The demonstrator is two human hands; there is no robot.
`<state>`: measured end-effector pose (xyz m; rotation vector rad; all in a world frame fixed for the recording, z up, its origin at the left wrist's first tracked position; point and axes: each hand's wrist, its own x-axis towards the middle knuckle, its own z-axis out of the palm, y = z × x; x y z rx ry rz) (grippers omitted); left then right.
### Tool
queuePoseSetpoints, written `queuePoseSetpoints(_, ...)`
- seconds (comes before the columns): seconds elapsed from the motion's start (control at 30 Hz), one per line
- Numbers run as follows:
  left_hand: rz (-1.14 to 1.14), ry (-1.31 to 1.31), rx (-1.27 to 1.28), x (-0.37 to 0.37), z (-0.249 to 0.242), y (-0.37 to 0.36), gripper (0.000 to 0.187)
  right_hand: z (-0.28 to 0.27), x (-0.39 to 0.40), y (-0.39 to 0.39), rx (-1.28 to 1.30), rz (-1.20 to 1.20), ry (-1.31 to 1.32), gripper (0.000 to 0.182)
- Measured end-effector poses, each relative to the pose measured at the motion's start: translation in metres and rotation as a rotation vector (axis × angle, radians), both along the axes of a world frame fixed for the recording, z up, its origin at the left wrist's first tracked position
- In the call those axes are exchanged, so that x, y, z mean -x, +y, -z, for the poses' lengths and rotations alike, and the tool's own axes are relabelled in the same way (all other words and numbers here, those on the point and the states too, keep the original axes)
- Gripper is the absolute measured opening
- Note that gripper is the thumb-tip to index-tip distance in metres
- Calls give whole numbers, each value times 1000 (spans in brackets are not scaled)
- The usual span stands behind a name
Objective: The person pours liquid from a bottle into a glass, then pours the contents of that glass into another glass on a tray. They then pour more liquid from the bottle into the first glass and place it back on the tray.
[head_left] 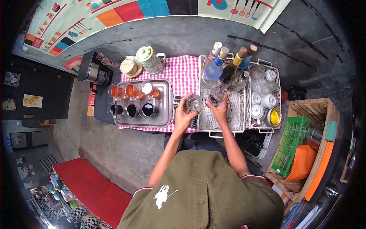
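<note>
My left hand (pixel 183 116) is wrapped round a clear drinking glass (pixel 194 103), its mouth facing up toward me. Close beside it, my right hand (pixel 220 108) grips a clear glass vessel (pixel 217 95) over the white wire basket (pixel 238 129). Several tall bottles stand in the back of that basket, among them a blue one (pixel 212 72) and a dark one with a yellow neck (pixel 228 72). To the left, a metal tray (pixel 163 103) carries glass cups in two rows: reddish drinks (pixel 130 91) behind, dark drinks (pixel 132 111) in front.
A patterned teapot (pixel 150 61) and a lidded cup (pixel 129 68) stand behind the tray on a pink checked cloth (pixel 183 70). On the right, a second wire basket (pixel 265 126) holds white-lidded jars, beside a wooden crate (pixel 328 110) with a green basket (pixel 289 141).
</note>
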<state>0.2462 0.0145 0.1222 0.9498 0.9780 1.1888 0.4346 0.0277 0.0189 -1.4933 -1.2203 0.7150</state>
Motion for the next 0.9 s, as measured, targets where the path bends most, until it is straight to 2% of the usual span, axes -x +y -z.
queuePoseSetpoints(0.23,11,-6,18,-2,-14,-5,75,-12,3,-3,-16,50,-70,87)
queuePoseSetpoints(0.57,-15,-5,1,-5,-17,-7,80,-3,-13,3,-48,-40,-60,83)
queuePoseSetpoints(0.8,12,-65,55,-6,-25,-10,79,-47,-23,-9,-105,-72,-101,83)
queuePoseSetpoints(0.9,4,-142,40,-7,-23,-9,79,-67,-25,-11,-127,-129,64,85)
